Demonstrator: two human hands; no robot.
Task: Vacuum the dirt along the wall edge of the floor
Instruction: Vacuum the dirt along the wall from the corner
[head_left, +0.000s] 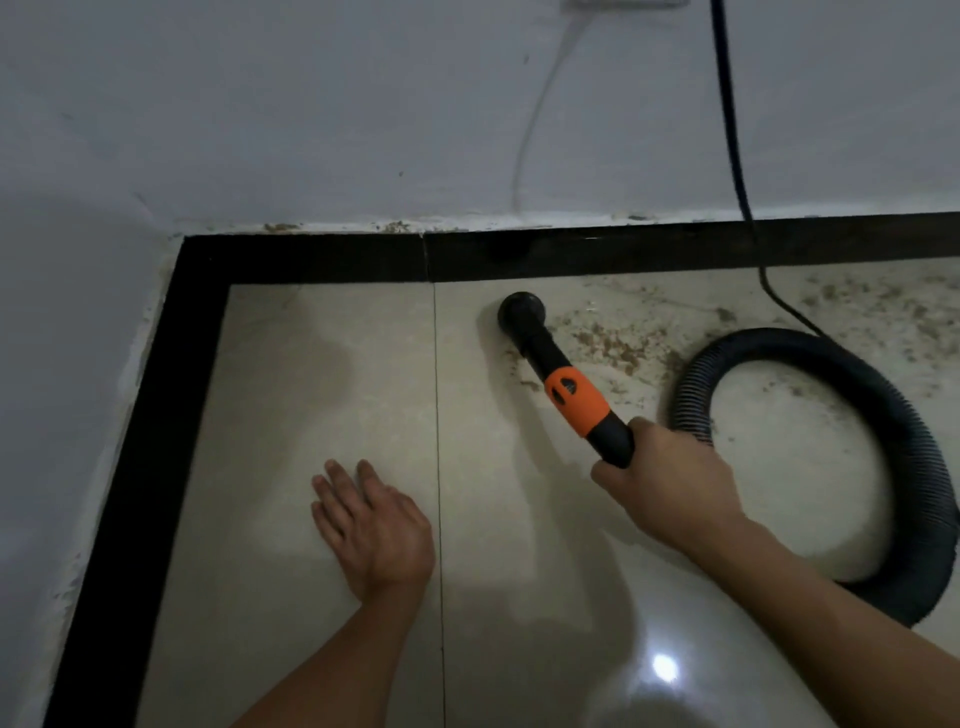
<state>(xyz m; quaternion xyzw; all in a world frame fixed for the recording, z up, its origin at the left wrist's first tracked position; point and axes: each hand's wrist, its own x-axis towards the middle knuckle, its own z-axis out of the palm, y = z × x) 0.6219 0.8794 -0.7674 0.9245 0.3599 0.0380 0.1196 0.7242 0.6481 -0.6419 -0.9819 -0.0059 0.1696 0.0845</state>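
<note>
My right hand (670, 475) grips the black and orange vacuum handle (576, 397). The round black nozzle (521, 312) presses on the beige floor tile just below the black skirting (571, 254) of the far wall. Brown dirt (618, 345) lies scattered to the right of the nozzle and along the wall toward the right edge. My left hand (371, 527) rests flat on the floor, fingers straight, left of the tile joint.
The ribbed black vacuum hose (878, 395) loops on the floor at the right. A black power cord (735, 156) hangs down the white wall to the floor. A black skirting strip (150, 415) runs along the left wall, meeting the far one in a corner.
</note>
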